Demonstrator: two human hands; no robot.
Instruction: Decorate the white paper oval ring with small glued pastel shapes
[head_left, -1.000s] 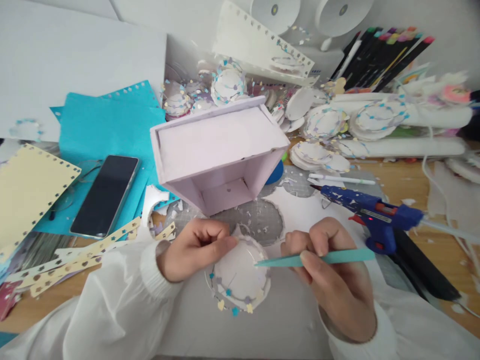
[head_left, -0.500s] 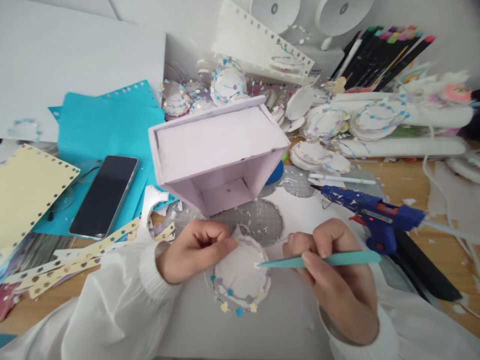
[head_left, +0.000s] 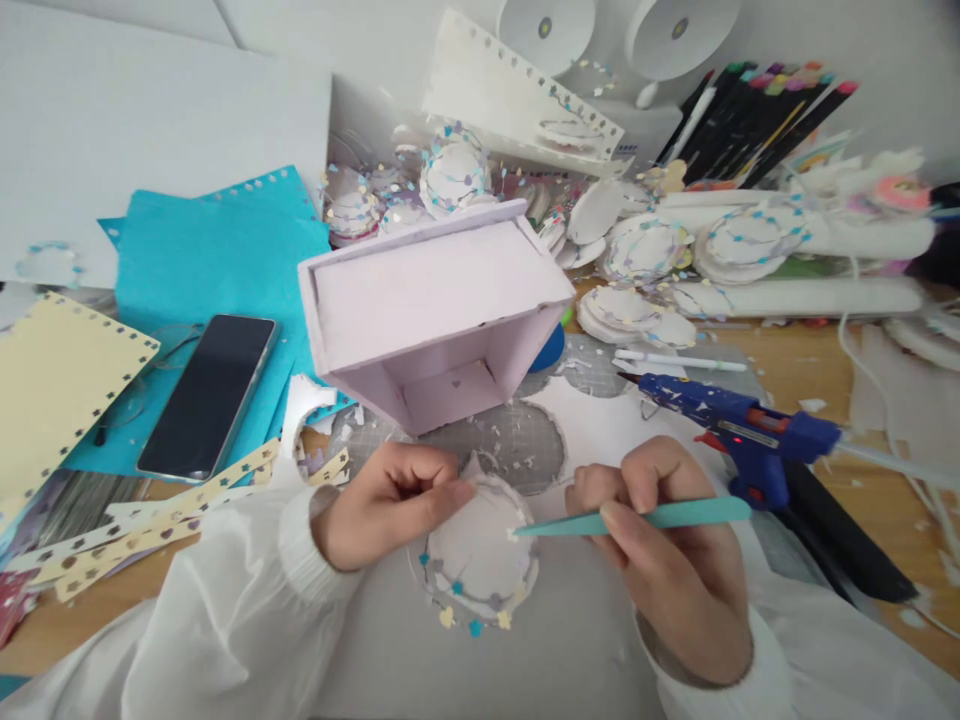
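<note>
In front of me is a round white disc (head_left: 484, 560) with a rough edge. A thin wire garland (head_left: 475, 627) with small blue, yellow and lilac shapes curves round its lower part. My left hand (head_left: 397, 500) pinches the disc's upper left rim between thumb and finger. Teal tweezers (head_left: 675, 515) are gripped in my right hand (head_left: 664, 560). Their tips touch a small pale piece (head_left: 513, 534) near the disc's right edge; its exact shape is too small to make out.
A pale lilac open box (head_left: 439, 290) stands just behind the disc. To the right lies a blue glue gun (head_left: 739, 420). A phone (head_left: 208, 395) rests on blue sheets (head_left: 225, 250) at left. More decorated discs (head_left: 645, 245) and markers (head_left: 750, 120) are at the back.
Both hands, the disc and the tweezers keep nearly the same places. The whole view has shifted very slightly.
</note>
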